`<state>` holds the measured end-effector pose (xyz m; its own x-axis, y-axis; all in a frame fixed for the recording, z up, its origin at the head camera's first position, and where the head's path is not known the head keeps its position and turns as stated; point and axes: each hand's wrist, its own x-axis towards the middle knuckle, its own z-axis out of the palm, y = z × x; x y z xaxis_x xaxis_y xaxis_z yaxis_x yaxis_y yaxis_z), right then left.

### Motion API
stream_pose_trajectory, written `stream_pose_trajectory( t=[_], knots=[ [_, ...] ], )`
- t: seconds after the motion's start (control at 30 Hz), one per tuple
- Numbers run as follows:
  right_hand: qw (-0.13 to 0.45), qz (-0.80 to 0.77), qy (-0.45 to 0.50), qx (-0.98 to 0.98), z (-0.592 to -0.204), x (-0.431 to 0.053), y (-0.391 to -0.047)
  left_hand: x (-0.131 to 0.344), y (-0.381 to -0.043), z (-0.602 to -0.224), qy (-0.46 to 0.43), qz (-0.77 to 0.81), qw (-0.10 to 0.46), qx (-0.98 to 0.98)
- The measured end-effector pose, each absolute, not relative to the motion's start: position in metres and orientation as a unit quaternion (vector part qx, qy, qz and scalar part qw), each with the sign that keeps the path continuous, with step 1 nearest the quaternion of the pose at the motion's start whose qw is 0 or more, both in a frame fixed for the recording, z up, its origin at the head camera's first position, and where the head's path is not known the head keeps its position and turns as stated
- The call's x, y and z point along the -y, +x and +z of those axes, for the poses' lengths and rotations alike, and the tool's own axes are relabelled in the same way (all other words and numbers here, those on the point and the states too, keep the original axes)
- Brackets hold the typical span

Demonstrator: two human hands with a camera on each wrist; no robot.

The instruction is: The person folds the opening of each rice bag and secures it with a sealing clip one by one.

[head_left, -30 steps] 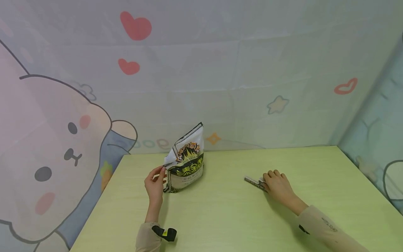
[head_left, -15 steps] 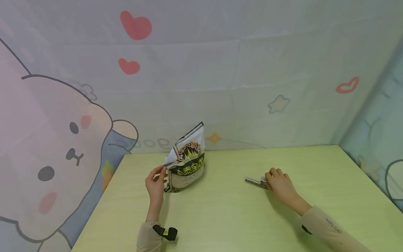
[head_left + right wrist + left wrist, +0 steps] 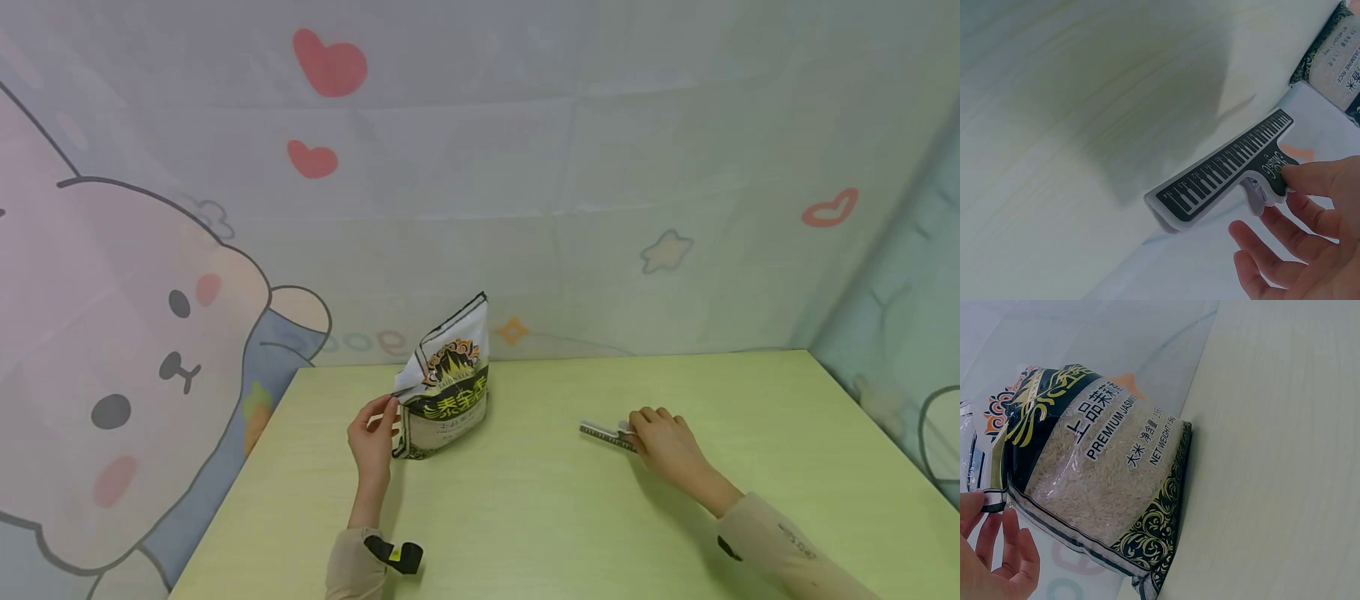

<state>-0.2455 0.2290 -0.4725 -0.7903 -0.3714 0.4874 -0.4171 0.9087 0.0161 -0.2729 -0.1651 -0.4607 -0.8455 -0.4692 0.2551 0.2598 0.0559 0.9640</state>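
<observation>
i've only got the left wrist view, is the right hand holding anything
Observer: Yes, the right hand pinches a clip with a piano-key print.

Operator: is it touching the rice bag

Observer: No, the head view shows the clip well apart from the rice bag, off to its right.

Operator: top of the bag runs out of my picture, how does it stand

Observer: In the head view its white top slants up from near the left hand to a peaked corner at the right.
</observation>
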Motion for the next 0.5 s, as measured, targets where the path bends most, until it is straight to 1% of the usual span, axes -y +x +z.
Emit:
stream_pose_trajectory(
  t=[0.2,0.5],
  knots=[
    [0.256,0.049,0.214,0.941,-0.4725,-0.2271,-0.2449,0.1666,-0.2736,-0.4602,0.079,-0.691,0.256,0.671],
    [0.247,0.071,0.215,0.942,-0.4681,-0.2217,-0.243,0.1652,-0.2722,-0.4581,0.085,-0.683,0.26,0.677]
  ],
)
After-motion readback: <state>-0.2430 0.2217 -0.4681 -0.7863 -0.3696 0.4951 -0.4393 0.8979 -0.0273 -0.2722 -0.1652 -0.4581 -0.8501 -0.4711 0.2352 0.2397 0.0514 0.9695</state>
